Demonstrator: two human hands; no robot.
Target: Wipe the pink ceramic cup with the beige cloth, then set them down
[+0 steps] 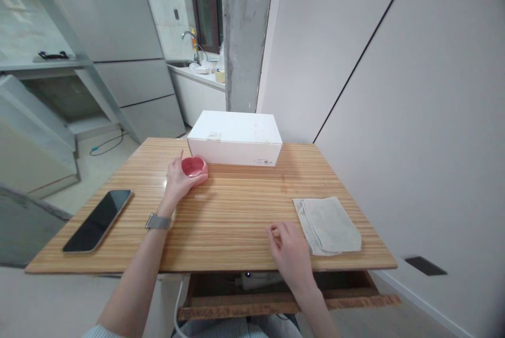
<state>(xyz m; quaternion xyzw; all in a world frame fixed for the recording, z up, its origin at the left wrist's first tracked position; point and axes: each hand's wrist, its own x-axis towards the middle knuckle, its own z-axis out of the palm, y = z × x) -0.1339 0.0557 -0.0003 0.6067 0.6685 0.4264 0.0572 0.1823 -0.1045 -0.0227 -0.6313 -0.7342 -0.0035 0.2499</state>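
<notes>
My left hand (179, 176) is closed around the side of a small pink bowl (201, 177) near the far left of the wooden table. The bowl stands upright on the tabletop, just in front of a white box (236, 152). Nearer the front edge, my right hand (289, 246) rests with its fingers curled in; whether anything is inside them is hidden. A folded beige cloth (329, 225) lies right beside that hand.
A black phone (98, 221) lies at the table's left (221, 222). Below the front edge, a drawer (236, 306) is pulled out, with a white object inside. A white wall stands along the right. Behind are a sink with a faucet (191, 38) and grey cabinets.
</notes>
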